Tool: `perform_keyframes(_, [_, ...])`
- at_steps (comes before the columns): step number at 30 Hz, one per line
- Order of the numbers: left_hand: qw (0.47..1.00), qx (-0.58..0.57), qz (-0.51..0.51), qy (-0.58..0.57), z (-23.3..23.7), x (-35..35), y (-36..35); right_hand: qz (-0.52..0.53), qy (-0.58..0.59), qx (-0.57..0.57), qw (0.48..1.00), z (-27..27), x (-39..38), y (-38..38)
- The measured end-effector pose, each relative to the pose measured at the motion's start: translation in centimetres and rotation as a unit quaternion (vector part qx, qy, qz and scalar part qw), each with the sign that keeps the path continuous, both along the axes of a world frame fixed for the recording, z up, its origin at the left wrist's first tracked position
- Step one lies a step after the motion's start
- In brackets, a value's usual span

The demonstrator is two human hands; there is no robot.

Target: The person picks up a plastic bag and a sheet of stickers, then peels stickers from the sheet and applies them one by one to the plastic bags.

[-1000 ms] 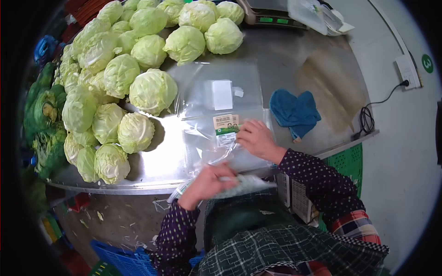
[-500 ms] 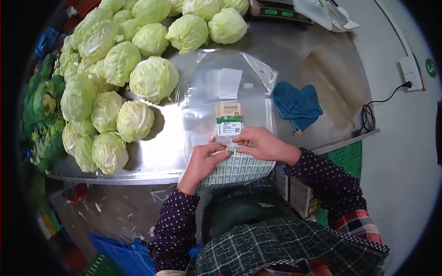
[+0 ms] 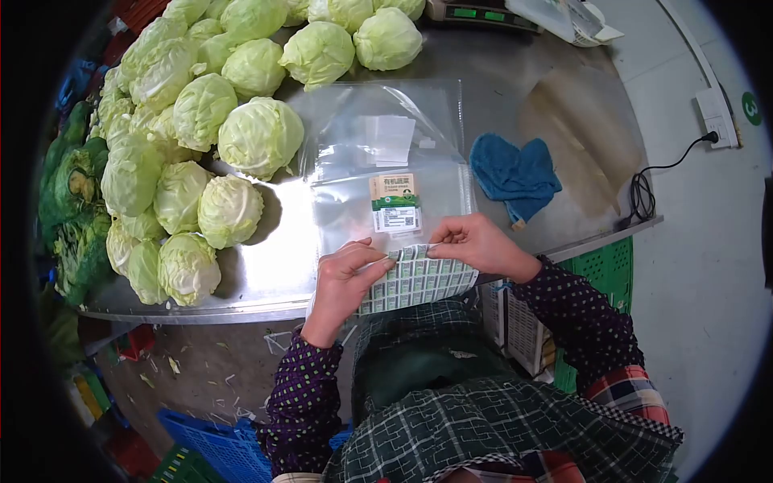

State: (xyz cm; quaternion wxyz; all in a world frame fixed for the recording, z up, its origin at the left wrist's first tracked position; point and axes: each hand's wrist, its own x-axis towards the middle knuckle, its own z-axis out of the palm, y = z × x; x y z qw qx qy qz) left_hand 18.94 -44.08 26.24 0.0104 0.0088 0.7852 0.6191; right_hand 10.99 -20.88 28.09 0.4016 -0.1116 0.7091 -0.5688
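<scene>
A sheet of small green-and-white stickers [image 3: 419,283] spans the table's front edge, between my hands. My left hand [image 3: 345,282] pinches its upper left part, thumb on top. At the sheet's upper right edge, my right hand [image 3: 479,245] is closed with thumb and forefinger together; whether a single sticker is between them is too small to tell. Just beyond my fingers lie clear plastic bags [image 3: 338,137] in a flat stack. On the bags is a printed label [image 3: 395,203] in brown, green and white, and several white paper slips [image 3: 390,141] show farther up.
Many pale green cabbages [image 3: 260,138] are heaped on the left of the metal table [image 3: 274,282]. A blue cloth [image 3: 515,173] lies right of the bags. At the back stands a scale [image 3: 483,14]. A green crate [image 3: 600,278] and a blue crate [image 3: 217,443] are below.
My hands have moved apart; the right one shifted right along the sheet's upper edge. More of the sticker rows now shows. The far edge of the top bag lies flatter and squarer.
</scene>
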Motion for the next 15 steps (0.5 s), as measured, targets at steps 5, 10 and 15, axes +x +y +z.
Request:
perform_keyframes(5, [0.999, -0.038, -0.005, 0.029, 0.1, 0.1, 0.0, 0.037, 0.080, 0.043, 0.995, 0.1, 0.4, 0.1])
perform_keyframes(10, [0.998, -0.052, -0.002, 0.047, 0.2, 0.2, 0.3, 0.040, 0.110, 0.018, 0.993, 0.3, -0.1, -0.4])
perform_keyframes(15, [0.997, -0.053, -0.021, -0.045, 0.4, 0.0, 0.8, 0.230, 0.121, 0.038, 0.965, -0.9, -4.4, -1.1])
